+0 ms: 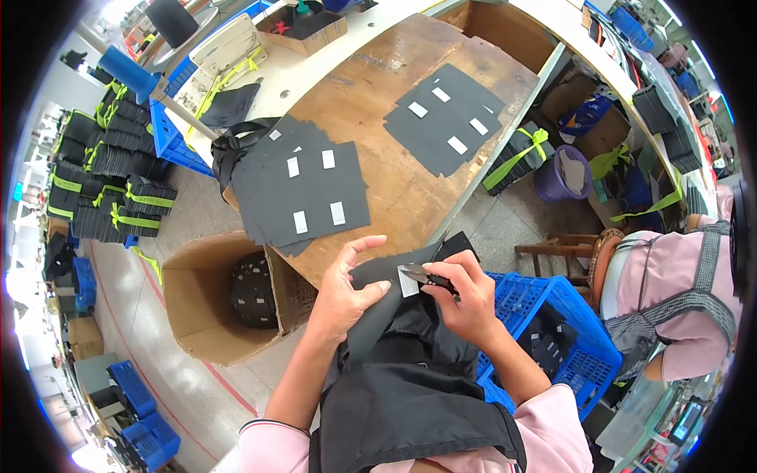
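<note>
In front of my apron I hold a dark grey fabric piece [371, 313] with a white patch [408, 281] on it. My left hand [341, 293] grips the piece's left side, thumb on top and index finger stretched out; its other fingers are mostly hidden. Black-handled thread snips [432, 279] are closed in my right hand [467, 298], their metal blades touching or just over the white patch. Beyond my hands, a stack of dark grey pieces with white patches [307, 185] lies at the left of the wooden board, and a smaller stack [445, 122] lies farther right.
The worn wooden board [351, 102] spans the area ahead. An open cardboard box [197, 315] stands below left, a blue crate [579, 366] at my right. Bundles tied with lime strips [110, 177] are piled far left. A purple bin [564, 173] and a person in pink [670, 276] are right.
</note>
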### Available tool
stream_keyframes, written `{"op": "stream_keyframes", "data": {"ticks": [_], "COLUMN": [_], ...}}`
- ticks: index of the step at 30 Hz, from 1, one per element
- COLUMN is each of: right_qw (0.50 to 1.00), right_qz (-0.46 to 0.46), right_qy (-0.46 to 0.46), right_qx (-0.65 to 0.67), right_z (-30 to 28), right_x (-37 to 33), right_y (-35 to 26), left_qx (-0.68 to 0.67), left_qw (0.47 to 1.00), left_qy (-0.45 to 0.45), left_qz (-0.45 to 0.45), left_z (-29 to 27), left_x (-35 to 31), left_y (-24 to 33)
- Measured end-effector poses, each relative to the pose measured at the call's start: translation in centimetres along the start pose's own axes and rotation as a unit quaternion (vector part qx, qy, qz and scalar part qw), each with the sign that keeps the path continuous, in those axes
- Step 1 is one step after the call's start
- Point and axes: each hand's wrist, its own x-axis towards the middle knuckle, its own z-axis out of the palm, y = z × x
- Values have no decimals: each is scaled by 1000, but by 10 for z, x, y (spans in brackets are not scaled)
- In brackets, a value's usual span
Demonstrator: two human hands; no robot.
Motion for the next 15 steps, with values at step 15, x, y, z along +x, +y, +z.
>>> {"op": "stream_keyframes", "data": {"ticks": [15], "right_qw": [998], "right_qz": [50], "right_qy": [9], "right_qx": [45], "right_z": [-15], "right_x": [12], "right_y": [5], "left_qx": [-15], "left_qw": [997], "left_qy": [-50], "left_qz": [-64], "left_z": [-12], "left_x": [0], "left_y": [-3]}}
